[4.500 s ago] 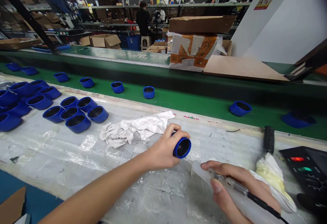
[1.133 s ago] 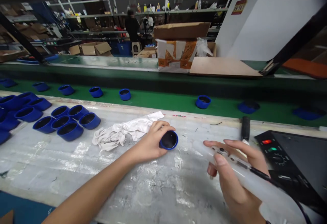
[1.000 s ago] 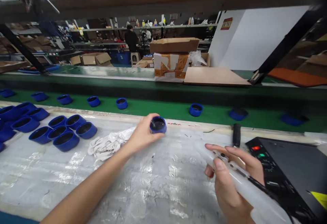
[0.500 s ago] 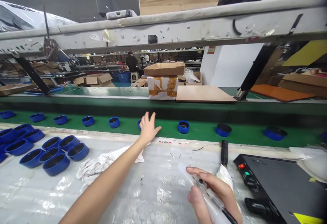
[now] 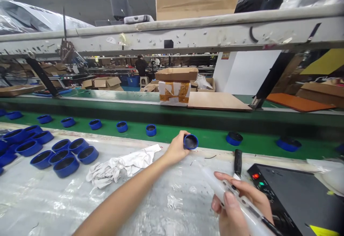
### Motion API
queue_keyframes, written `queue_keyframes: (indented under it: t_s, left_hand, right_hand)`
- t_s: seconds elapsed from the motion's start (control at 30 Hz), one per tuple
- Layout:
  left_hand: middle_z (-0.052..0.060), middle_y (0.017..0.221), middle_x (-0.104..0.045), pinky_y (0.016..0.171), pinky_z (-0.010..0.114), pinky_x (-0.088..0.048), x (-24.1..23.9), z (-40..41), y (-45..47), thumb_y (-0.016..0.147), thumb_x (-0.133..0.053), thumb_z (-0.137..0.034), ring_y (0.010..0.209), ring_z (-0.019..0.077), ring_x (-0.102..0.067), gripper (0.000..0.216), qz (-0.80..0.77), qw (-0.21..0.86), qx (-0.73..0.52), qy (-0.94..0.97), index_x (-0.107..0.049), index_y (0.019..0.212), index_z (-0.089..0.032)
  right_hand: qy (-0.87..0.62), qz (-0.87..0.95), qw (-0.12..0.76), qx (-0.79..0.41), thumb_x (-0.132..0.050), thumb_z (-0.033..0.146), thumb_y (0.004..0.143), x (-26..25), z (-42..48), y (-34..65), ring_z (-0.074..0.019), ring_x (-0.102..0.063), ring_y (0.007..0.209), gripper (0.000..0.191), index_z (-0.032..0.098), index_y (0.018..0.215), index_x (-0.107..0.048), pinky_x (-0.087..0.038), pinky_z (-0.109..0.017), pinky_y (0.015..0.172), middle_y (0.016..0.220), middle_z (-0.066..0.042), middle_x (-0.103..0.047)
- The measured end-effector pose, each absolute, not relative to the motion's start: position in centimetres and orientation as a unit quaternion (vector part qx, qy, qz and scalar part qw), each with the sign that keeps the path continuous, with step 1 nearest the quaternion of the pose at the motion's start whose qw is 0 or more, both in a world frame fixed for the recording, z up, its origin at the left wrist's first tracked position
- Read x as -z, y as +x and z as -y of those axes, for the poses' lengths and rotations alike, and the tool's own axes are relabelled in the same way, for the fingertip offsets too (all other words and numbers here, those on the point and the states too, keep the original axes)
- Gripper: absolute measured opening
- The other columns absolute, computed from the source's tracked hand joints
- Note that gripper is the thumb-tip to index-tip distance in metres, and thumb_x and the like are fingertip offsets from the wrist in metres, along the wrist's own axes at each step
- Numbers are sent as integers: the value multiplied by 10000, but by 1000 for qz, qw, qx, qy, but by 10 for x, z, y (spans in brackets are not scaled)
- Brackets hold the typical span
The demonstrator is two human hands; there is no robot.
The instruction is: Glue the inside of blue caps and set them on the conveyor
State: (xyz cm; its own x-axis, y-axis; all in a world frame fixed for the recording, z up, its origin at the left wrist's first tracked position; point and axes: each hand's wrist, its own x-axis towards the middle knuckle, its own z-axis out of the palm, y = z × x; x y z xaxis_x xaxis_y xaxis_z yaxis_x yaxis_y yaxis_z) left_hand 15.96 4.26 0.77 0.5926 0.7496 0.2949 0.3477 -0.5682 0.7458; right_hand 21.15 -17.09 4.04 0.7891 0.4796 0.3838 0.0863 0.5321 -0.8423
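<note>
My left hand (image 5: 176,150) is closed around a blue round cap (image 5: 190,141), held at the near edge of the green conveyor belt (image 5: 209,137) with its dark hollow facing me. My right hand (image 5: 239,207) is lower right, gripping a pen-like tool (image 5: 228,189) wrapped in clear plastic; its black cord runs off toward the bottom right. The tool's tip points up-left toward the cap but stays apart from it. More blue caps (image 5: 151,130) ride spaced out along the belt.
A cluster of blue caps (image 5: 67,153) lies left on the plastic-covered bench beside a white cloth (image 5: 123,162). A black control box (image 5: 295,193) with lit lamps and a black-handled brush (image 5: 238,157) sit right. A metal beam (image 5: 172,38) runs overhead. Cardboard boxes (image 5: 176,85) stand behind the belt.
My left hand set its cap on the belt, opened over it, and now grips another blue cap taken from the belt further right. My right hand kept hold of the tool.
</note>
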Motion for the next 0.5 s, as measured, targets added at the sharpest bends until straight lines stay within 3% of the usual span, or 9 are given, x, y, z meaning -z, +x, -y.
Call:
queue_keyframes:
  t_s: [0.2,0.37,0.5]
  left_hand:
    - [123,1338,-678,1141,483,-511,3,7,55,773,-860,-201,1277,312,-653,570,-262,331,-313,851,-648,1301,-234]
    - [117,1328,-645,1154,505,-507,16,19,38,736,-969,-372,1291,322,-627,694,-241,353,-323,844,-685,1364,-287]
    - [98,1288,-637,1125,499,-531,17,17,45,715,-977,-325,1241,308,-641,682,-242,388,-315,831,-704,1340,-293]
  right_hand:
    - [-543,389,741,-76,-708,363,987,-36,174,206,-84,-563,482,148,232,1044,-668,-447,-301,494,1040,-28,-763]
    - [-545,554,626,55,-681,253,970,-23,173,210,-210,-769,815,68,236,1027,-650,-561,-322,678,962,-39,-792]
    - [-558,581,591,46,-675,257,964,-20,169,213,-155,-721,647,76,240,992,-606,-508,-275,567,912,-19,-790]
